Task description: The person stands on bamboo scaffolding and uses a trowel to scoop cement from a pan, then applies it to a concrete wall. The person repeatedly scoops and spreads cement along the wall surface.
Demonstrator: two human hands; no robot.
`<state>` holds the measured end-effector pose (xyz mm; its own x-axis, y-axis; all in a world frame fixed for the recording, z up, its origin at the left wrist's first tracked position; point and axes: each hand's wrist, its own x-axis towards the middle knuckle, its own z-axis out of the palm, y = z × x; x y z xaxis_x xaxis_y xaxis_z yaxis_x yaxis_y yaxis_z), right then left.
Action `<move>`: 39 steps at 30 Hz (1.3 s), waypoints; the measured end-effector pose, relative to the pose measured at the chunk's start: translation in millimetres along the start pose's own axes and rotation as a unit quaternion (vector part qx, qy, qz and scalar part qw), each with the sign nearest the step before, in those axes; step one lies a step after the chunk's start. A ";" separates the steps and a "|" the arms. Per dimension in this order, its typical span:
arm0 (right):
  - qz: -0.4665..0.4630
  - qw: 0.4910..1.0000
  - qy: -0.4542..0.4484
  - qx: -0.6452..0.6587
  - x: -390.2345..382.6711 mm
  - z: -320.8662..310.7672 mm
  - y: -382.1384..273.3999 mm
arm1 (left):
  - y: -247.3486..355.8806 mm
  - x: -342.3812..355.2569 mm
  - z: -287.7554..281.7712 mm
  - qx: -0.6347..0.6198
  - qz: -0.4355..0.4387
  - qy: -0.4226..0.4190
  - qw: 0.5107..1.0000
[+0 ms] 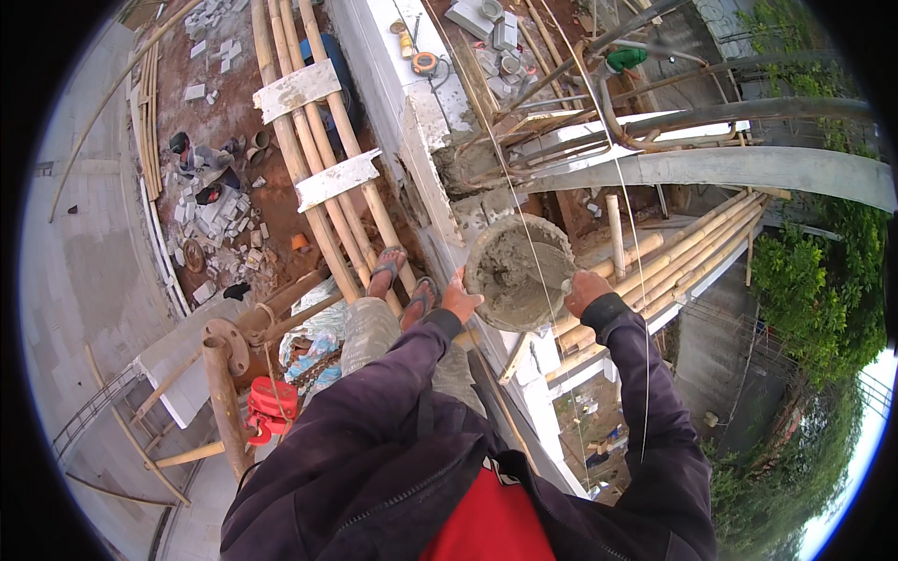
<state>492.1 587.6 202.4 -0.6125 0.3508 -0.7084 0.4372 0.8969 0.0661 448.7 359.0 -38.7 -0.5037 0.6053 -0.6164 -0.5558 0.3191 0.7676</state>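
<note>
Between my hands is a round bucket (514,276) part filled with wet grey mortar (510,257), its open top facing me. My left hand (461,297) grips the rim at its left side, fingers closed. On the right side my right hand (587,292) is closed on the opposite rim. The bucket is over the top of a white block wall (550,366), near a thin string (533,243) that passes in front of it. Wet mortar (463,168) lies on the wall top just beyond. Whether the bucket rests on the wall or hangs cannot be told.
I stand on bamboo poles (323,210) high above the ground. More bamboo poles (673,257) lie to the right. A tape measure (425,64) sits on the far wall top. A red chain hoist (271,407) hangs at lower left. Below, a person (201,159) is beside scattered blocks.
</note>
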 end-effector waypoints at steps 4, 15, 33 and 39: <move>0.077 0.990 0.113 0.028 43.2 73.6 -16.1 | 11.1 -5.6 9.3 -0.127 -0.002 -0.045 0.991; 0.019 0.985 0.167 0.029 -26.8 111.2 -16.7 | 24.7 -12.2 21.4 0.103 0.094 -0.007 0.990; 0.048 0.916 0.000 0.398 40.2 215.9 4.1 | 53.5 -27.8 17.3 0.157 0.116 -0.095 0.976; 0.002 0.751 -0.023 0.659 7.5 206.3 1.4 | 66.2 -31.5 19.9 0.071 0.071 -0.123 0.987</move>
<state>624.0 536.0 52.2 -0.5998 0.3146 -0.7357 0.7298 -0.1617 -0.6642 440.9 375.5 34.9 -0.3844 0.8048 -0.4523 -0.3843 0.3059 0.8710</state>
